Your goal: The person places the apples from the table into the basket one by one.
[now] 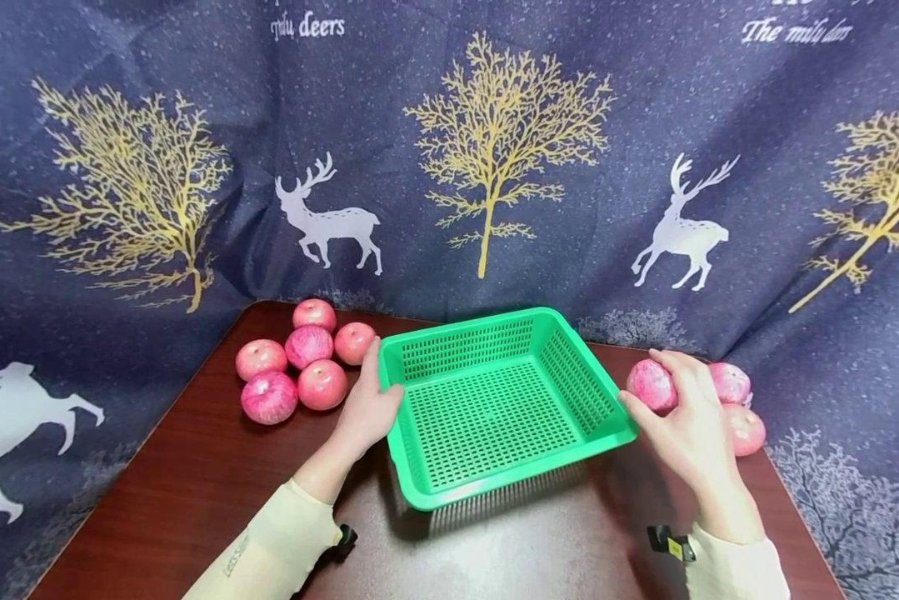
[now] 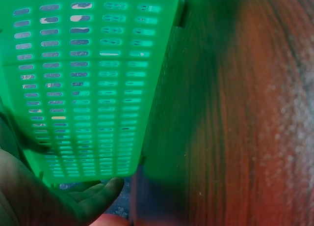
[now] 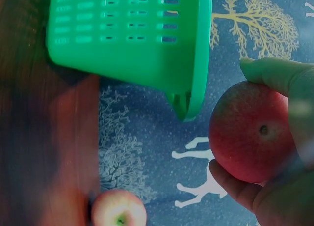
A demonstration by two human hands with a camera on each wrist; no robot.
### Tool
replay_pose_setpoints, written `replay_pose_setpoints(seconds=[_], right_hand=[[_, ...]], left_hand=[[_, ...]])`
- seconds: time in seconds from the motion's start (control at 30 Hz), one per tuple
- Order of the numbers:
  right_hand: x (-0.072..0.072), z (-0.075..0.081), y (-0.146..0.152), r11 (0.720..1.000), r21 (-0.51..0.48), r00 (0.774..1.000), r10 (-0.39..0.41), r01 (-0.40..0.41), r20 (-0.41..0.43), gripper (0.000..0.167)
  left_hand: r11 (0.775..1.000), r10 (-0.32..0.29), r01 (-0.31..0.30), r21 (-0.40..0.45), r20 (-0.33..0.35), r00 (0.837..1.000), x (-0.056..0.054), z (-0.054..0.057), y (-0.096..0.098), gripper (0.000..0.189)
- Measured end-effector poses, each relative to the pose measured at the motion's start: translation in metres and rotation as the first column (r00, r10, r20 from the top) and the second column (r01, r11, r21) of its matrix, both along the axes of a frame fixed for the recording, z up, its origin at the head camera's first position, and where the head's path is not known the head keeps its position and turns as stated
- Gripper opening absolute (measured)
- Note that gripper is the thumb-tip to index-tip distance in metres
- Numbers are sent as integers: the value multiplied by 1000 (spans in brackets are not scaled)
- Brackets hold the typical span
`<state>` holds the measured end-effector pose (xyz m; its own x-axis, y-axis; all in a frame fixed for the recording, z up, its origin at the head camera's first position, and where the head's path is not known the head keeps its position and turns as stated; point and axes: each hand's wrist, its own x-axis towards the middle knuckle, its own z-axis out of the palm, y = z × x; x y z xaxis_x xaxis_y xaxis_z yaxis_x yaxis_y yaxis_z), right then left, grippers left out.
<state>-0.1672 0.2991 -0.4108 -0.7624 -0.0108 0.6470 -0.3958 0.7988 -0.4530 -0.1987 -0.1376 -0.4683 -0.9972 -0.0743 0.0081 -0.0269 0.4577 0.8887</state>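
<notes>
Left hand (image 1: 367, 412) lay flat against the green basket (image 1: 494, 400), fingers straight, right hand (image 1: 692, 429) beside the basket, fingers curled round a red apple (image 1: 650, 385)

This looks like a staged recording corner, not a working kitchen or shop. A dark blue cloth (image 1: 449, 125) printed with gold trees and white deer hangs across the whole far side and drapes down left and right, hiding the room behind. In front sits a dark wooden table (image 1: 194, 483), bearing only a green basket (image 1: 494, 400) and pink apples (image 1: 299, 371) at far left and right.
</notes>
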Motion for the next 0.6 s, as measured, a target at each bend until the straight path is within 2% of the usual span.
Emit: replay_pose_setpoints(seconds=[0.6], right_hand=[[-8, 1, -29, 996, 33, 997, 81, -80, -15, 72]], left_hand=[[1000, 6, -7, -17, -30, 1000, 1, -3, 0, 91]])
